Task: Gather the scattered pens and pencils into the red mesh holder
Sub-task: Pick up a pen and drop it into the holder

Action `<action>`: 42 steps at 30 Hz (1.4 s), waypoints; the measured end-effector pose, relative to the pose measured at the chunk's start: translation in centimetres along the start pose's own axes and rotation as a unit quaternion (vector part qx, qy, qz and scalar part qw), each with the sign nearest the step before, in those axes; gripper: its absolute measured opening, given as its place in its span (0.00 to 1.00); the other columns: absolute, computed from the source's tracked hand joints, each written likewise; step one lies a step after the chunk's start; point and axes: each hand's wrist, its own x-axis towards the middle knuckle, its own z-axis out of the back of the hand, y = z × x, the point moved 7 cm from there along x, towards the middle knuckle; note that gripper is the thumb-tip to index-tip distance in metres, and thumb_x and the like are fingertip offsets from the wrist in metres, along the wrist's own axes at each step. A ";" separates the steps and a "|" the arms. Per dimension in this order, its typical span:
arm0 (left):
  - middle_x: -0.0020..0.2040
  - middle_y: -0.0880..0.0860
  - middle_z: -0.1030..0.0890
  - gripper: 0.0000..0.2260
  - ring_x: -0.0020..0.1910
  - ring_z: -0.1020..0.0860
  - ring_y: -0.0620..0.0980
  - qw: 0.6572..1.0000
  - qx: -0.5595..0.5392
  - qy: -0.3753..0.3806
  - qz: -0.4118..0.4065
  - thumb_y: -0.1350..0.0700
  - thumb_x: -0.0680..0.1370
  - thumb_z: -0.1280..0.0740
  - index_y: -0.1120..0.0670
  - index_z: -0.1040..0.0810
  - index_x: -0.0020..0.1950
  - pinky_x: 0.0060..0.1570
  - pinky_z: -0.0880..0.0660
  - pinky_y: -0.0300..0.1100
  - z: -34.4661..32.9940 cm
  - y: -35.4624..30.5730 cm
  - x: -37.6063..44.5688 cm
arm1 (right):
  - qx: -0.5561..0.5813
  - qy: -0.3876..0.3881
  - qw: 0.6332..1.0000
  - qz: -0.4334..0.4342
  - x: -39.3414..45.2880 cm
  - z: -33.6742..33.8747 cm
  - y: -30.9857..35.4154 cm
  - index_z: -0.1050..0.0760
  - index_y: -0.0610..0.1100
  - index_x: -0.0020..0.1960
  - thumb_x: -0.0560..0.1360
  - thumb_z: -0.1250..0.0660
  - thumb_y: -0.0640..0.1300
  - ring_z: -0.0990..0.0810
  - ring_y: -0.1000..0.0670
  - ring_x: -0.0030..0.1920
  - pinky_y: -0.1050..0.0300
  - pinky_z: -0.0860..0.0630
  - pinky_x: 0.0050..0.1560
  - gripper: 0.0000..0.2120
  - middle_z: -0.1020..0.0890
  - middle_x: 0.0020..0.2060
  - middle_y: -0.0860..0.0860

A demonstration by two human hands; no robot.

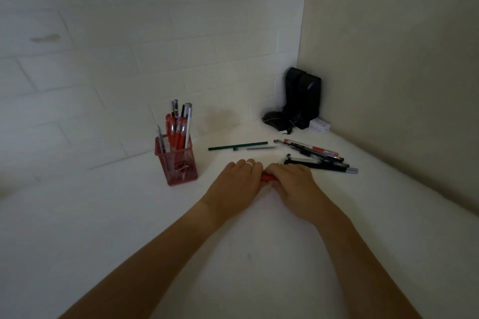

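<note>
Hands met over one red pen [267,177] at the middle of the smooth white tabletop [155,228]. The left hand [237,179], a pale ring on one finger, curled its fingers round the left end of the pen; the right hand [291,181] curled over the right end, so only a short glossy red stretch showed between them. How the fingertips lay beneath was hidden.

Left of the left hand and a little beyond it stood the red mesh holder [177,163], a square wire basket, upright, bristling with slim plastic pens, several red-barrelled, others black or white-capped. A small clip hung on its front wall.

Beyond the hands lay a long thin green pencil [237,145] flat on the table, and just beside its right end a short grey stick [260,148]. Just beyond the right hand and running off to its right sprawled a loose pile of pens [317,158], mostly black tubes with one red-gripped pen crossing them.

Farther off, in the corner where the brick-patterned wall met a plain one, a matte black case [302,97] stood upright, with a small white box [319,125] beside it.
</note>
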 end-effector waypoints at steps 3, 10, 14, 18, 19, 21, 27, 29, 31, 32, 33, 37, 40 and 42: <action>0.41 0.51 0.22 0.20 0.36 0.22 0.51 0.998 -0.054 0.004 0.031 0.42 0.81 0.48 0.54 0.24 0.50 0.35 0.28 0.44 2.5 2.4 -0.7 | 0.007 -0.027 0.999 0.026 1.0 -0.1 2.3 0.24 0.45 0.57 0.82 0.36 0.40 0.25 0.50 0.42 0.48 0.26 0.48 0.06 0.20 0.43 0.51; 0.45 0.47 0.20 0.14 0.41 0.21 0.41 0.915 -0.327 -0.116 0.204 0.51 0.75 0.27 0.52 0.22 0.58 0.43 0.28 0.28 11.9 10.6 -1.7 | 0.270 -0.074 0.960 -0.017 6.3 1.2 10.4 0.29 0.44 0.58 0.85 0.45 0.43 0.20 0.51 0.44 0.61 0.24 0.42 0.07 0.19 0.44 0.49; 0.44 0.48 0.20 0.15 0.37 0.20 0.41 0.811 -0.419 -0.219 0.343 0.50 0.77 0.28 0.55 0.29 0.57 0.36 0.23 0.35 13.2 13.9 -2.4 | 0.415 -0.102 0.903 -0.055 10.5 1.6 16.0 0.28 0.45 0.66 0.86 0.47 0.46 0.18 0.59 0.44 0.71 0.23 0.40 0.14 0.18 0.47 0.55; 0.39 0.54 0.25 0.11 0.37 0.25 0.48 0.800 -0.388 -0.238 0.391 0.50 0.81 0.35 0.56 0.30 0.46 0.40 0.26 0.45 12.4 17.4 -2.3 | 0.421 -0.084 0.901 -0.057 12.9 1.1 18.8 0.28 0.41 0.63 0.84 0.43 0.41 0.18 0.52 0.41 0.74 0.27 0.33 0.10 0.19 0.44 0.52; 0.39 0.52 0.26 0.10 0.37 0.27 0.47 0.790 -0.398 -0.243 0.398 0.51 0.82 0.36 0.55 0.31 0.46 0.40 0.28 0.45 12.2 18.3 -2.4 | 0.393 -0.077 0.915 -0.048 13.2 0.8 19.0 0.29 0.41 0.61 0.83 0.42 0.38 0.19 0.53 0.38 0.73 0.28 0.31 0.08 0.20 0.42 0.52; 0.39 0.49 0.29 0.09 0.35 0.29 0.45 0.783 -0.401 -0.249 0.405 0.52 0.83 0.38 0.55 0.33 0.47 0.40 0.29 0.45 11.8 19.8 -2.6 | 0.375 -0.106 0.920 -0.040 13.4 0.8 18.7 0.25 0.41 0.59 0.82 0.40 0.37 0.19 0.56 0.40 0.74 0.27 0.36 0.08 0.20 0.43 0.52; 0.39 0.47 0.32 0.09 0.36 0.33 0.44 0.795 -0.374 -0.265 0.397 0.53 0.84 0.40 0.56 0.36 0.48 0.39 0.30 0.43 9.7 20.8 -3.2 | 0.306 -0.318 0.885 -0.151 11.5 0.0 14.0 0.24 0.43 0.58 0.81 0.39 0.39 0.24 0.52 0.53 0.64 0.28 0.51 0.08 0.22 0.53 0.50; 0.39 0.48 0.32 0.09 0.35 0.33 0.44 0.794 -0.376 -0.268 0.396 0.53 0.84 0.41 0.56 0.36 0.48 0.38 0.31 0.43 9.1 20.7 -3.2 | 0.330 -0.273 0.886 -0.179 11.8 -1.3 13.3 0.27 0.43 0.64 0.82 0.40 0.42 0.24 0.51 0.59 0.63 0.30 0.56 0.12 0.23 0.59 0.49; 0.39 0.49 0.31 0.09 0.35 0.33 0.45 0.800 -0.366 -0.281 0.385 0.53 0.84 0.41 0.55 0.37 0.47 0.38 0.30 0.46 9.0 20.8 -3.2 | 0.351 -0.215 0.892 -0.186 12.2 -2.7 13.4 0.29 0.44 0.69 0.84 0.41 0.46 0.26 0.53 0.61 0.63 0.32 0.59 0.15 0.23 0.63 0.50; 0.39 0.49 0.31 0.09 0.35 0.33 0.46 0.804 -0.354 -0.292 0.378 0.53 0.84 0.41 0.55 0.37 0.47 0.37 0.30 0.48 9.2 21.0 -3.3 | 0.354 -0.197 0.896 -0.182 12.3 -3.1 13.5 0.30 0.44 0.70 0.84 0.42 0.47 0.26 0.54 0.61 0.63 0.32 0.59 0.16 0.23 0.64 0.51; 0.39 0.48 0.31 0.09 0.35 0.33 0.47 0.807 -0.341 -0.305 0.372 0.53 0.84 0.42 0.55 0.37 0.47 0.37 0.31 0.49 9.5 21.1 -3.4 | 0.356 -0.186 0.899 -0.176 12.3 -3.5 13.5 0.30 0.45 0.71 0.85 0.42 0.48 0.26 0.54 0.62 0.62 0.31 0.60 0.17 0.23 0.64 0.51; 0.39 0.46 0.32 0.09 0.37 0.33 0.47 0.807 -0.321 -0.337 0.363 0.52 0.84 0.42 0.55 0.37 0.47 0.37 0.31 0.48 10.3 21.7 -3.7 | 0.358 -0.178 0.900 -0.172 12.6 -4.5 13.6 0.30 0.46 0.70 0.84 0.43 0.50 0.22 0.50 0.61 0.53 0.24 0.61 0.17 0.21 0.61 0.50; 0.44 0.51 0.30 0.10 0.43 0.29 0.51 0.818 -0.332 -0.281 0.377 0.50 0.83 0.43 0.55 0.35 0.48 0.44 0.29 0.51 8.5 21.2 -3.6 | 0.378 -0.176 0.893 -0.172 12.8 -5.0 13.9 0.29 0.49 0.66 0.84 0.42 0.50 0.20 0.51 0.55 0.50 0.21 0.56 0.13 0.20 0.54 0.51; 0.52 0.53 0.30 0.11 0.54 0.29 0.54 0.835 -0.302 -0.197 0.417 0.49 0.83 0.43 0.56 0.32 0.50 0.56 0.31 0.52 6.4 20.5 -3.9 | 0.384 -0.178 0.890 -0.170 12.8 -5.0 14.1 0.28 0.49 0.65 0.84 0.42 0.49 0.21 0.51 0.54 0.52 0.21 0.55 0.12 0.20 0.53 0.51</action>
